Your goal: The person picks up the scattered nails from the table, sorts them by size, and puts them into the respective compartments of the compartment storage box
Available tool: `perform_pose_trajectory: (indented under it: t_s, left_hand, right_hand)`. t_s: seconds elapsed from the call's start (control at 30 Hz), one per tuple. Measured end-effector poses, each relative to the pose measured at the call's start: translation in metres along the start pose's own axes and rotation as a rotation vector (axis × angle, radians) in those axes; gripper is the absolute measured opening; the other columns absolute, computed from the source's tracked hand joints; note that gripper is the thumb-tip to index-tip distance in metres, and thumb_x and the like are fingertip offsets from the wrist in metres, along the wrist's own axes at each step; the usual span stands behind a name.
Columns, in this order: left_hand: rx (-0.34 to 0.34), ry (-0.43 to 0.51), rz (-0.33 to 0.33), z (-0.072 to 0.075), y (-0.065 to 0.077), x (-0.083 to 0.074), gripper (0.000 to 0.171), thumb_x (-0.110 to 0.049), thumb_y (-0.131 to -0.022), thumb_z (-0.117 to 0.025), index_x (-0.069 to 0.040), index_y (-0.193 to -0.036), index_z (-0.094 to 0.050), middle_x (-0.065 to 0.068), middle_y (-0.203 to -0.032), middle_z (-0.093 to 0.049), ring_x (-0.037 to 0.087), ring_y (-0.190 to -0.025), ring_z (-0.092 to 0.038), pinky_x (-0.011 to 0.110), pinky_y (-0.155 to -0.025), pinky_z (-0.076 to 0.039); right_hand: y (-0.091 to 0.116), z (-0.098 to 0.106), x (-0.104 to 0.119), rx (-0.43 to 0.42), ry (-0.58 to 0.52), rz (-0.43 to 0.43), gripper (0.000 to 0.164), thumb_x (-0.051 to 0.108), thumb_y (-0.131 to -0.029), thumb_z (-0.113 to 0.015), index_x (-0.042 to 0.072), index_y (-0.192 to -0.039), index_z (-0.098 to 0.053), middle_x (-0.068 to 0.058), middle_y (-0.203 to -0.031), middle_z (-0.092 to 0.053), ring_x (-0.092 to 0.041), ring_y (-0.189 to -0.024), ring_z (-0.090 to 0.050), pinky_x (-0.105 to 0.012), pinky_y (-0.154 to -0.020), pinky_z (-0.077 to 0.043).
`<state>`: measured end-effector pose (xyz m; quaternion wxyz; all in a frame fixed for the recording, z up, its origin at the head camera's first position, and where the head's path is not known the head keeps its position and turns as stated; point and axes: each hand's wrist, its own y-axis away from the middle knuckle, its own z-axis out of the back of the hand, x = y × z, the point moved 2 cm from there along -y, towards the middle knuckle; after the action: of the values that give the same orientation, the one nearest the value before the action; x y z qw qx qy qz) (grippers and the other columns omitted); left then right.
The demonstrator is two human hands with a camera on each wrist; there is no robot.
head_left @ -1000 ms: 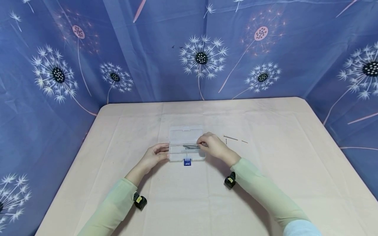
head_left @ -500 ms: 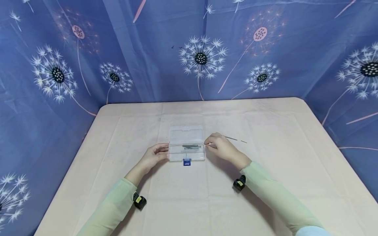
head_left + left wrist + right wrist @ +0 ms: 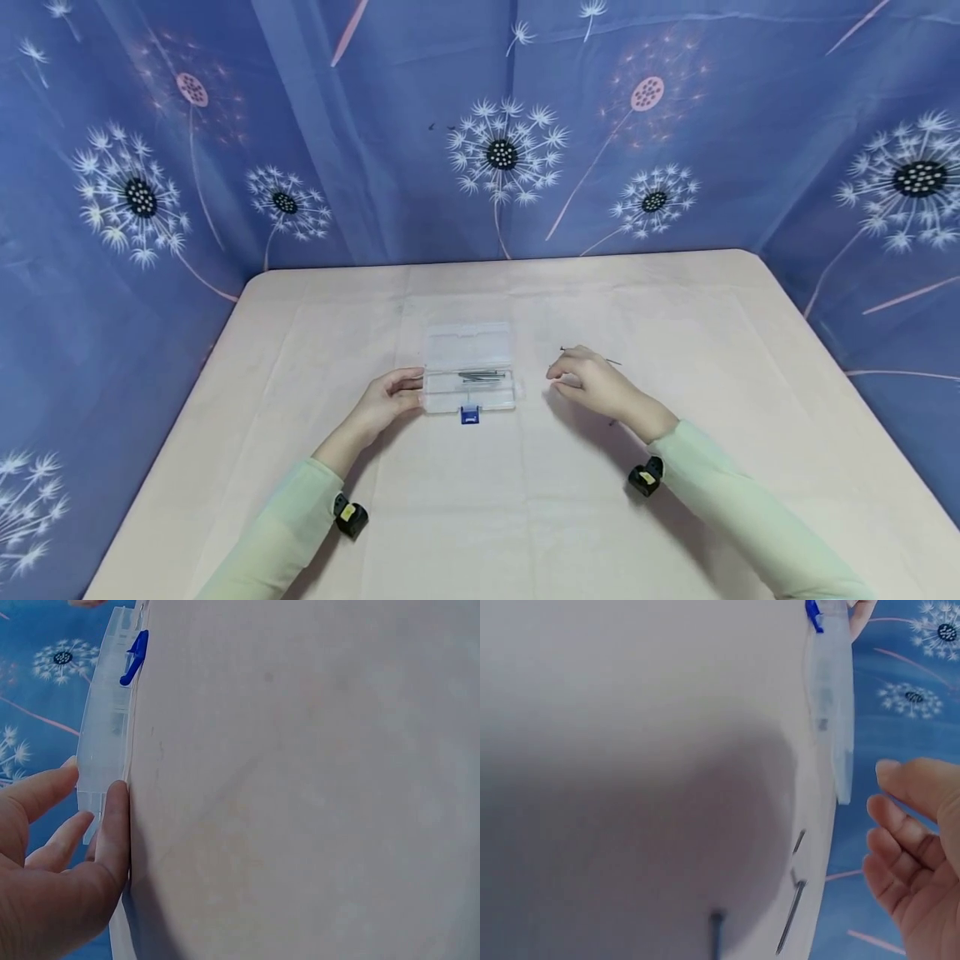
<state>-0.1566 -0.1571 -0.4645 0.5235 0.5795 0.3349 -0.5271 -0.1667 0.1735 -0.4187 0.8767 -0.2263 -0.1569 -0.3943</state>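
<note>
A clear plastic storage box (image 3: 450, 402) with a blue latch (image 3: 469, 414) sits on the table, its lid (image 3: 468, 343) raised at the back. Several nails (image 3: 482, 377) lie together inside. My left hand (image 3: 381, 406) holds the box's left end; the left wrist view shows thumb and fingers (image 3: 114, 817) on both sides of that end. To the right of the box hovers my right hand (image 3: 592, 385), loosely curled and holding nothing, also seen in the right wrist view. Below it a long nail (image 3: 789, 919) and a shorter nail (image 3: 799, 841) lie on the tabletop.
Another nail (image 3: 717, 934) lies nearer the right wrist camera. A pale cloth covers the table (image 3: 465, 517), and a blue dandelion-print curtain (image 3: 405, 167) rises behind and along the sides. Black wrist cameras sit on both sleeves.
My right hand has moved from over the box to the right, away from it and over the loose nails. My left hand stays at the box's left end.
</note>
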Motion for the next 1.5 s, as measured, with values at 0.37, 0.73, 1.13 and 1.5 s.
perform_pose_trajectory:
  t_s: [0.37,0.73,1.13,1.5]
  left_hand:
    - [0.008,0.002,-0.004,0.001,0.002,0.000,0.052,0.006,-0.088,-0.057,0.012,-0.137,-0.038,0.035,-0.132,-0.045,0.025,-0.107,-0.059,0.024,-0.085,-0.057]
    - [0.007,0.000,-0.003,0.000,0.001,-0.001,0.053,0.006,-0.088,-0.057,0.012,-0.137,-0.038,0.035,-0.132,-0.045,0.024,-0.106,-0.060,0.024,-0.084,-0.057]
    - [0.002,-0.005,0.005,0.000,0.000,0.001,0.053,0.006,-0.088,-0.057,0.011,-0.138,-0.038,0.034,-0.133,-0.045,0.021,-0.104,-0.060,0.025,-0.084,-0.058]
    - [0.004,-0.006,0.013,0.000,0.000,-0.001,0.054,0.005,-0.088,-0.058,0.010,-0.138,-0.039,0.034,-0.133,-0.045,0.022,-0.106,-0.060,0.025,-0.084,-0.057]
  right_hand:
    - [0.032,0.008,-0.020,0.059,-0.011,0.017,0.015,-0.003,-0.078,-0.070,0.003,-0.091,-0.070,-0.003,-0.089,-0.066,-0.022,-0.086,-0.058,-0.037,-0.078,-0.053]
    - [0.061,0.019,-0.035,0.013,-0.029,0.054,0.019,-0.006,-0.073,-0.074,0.008,-0.085,-0.070,0.001,-0.083,-0.065,-0.017,-0.080,-0.057,-0.031,-0.072,-0.051]
    - [0.077,0.021,-0.046,0.053,-0.059,0.027,0.020,-0.006,-0.071,-0.075,0.010,-0.081,-0.069,0.002,-0.080,-0.063,-0.013,-0.076,-0.052,-0.024,-0.065,-0.047]
    - [0.077,0.019,-0.052,0.053,-0.076,0.064,0.018,-0.004,-0.076,-0.073,0.013,-0.078,-0.067,0.005,-0.078,-0.059,-0.010,-0.077,-0.049,-0.024,-0.065,-0.042]
